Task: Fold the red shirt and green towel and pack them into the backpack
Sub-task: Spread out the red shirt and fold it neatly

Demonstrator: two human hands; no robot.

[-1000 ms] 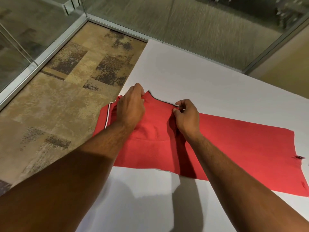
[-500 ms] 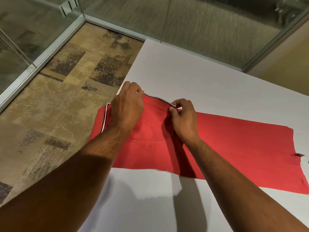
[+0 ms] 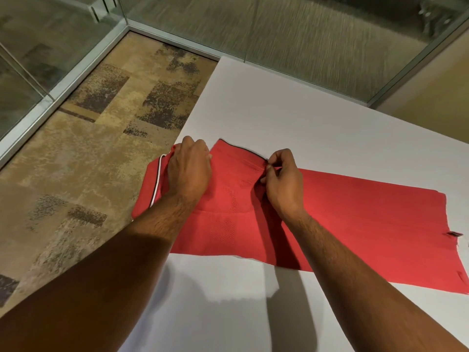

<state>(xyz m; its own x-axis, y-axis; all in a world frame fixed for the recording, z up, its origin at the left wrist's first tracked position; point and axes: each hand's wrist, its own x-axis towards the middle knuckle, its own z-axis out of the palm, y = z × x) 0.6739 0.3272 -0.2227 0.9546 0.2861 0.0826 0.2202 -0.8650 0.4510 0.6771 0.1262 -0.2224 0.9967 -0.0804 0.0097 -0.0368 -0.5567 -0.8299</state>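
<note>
The red shirt [image 3: 355, 219] lies flat as a long strip across the white table [image 3: 291, 118], its left end with a white-trimmed collar hanging over the table's left edge. My left hand [image 3: 189, 171] grips the shirt's far left corner with curled fingers. My right hand [image 3: 283, 181] pinches the far edge of the shirt a little to the right, where a fold of fabric bunches. No green towel or backpack is in view.
The table's left edge [image 3: 193, 110] drops to patterned brown carpet [image 3: 83, 161]. Glass walls with metal frames [image 3: 177, 39] run along the back and left. A small dark tag [image 3: 454, 234] shows at the shirt's right end.
Both hands have kept their hold on the shirt's far edge and shifted only slightly. The far edge between them now rises to a point near my left hand.
</note>
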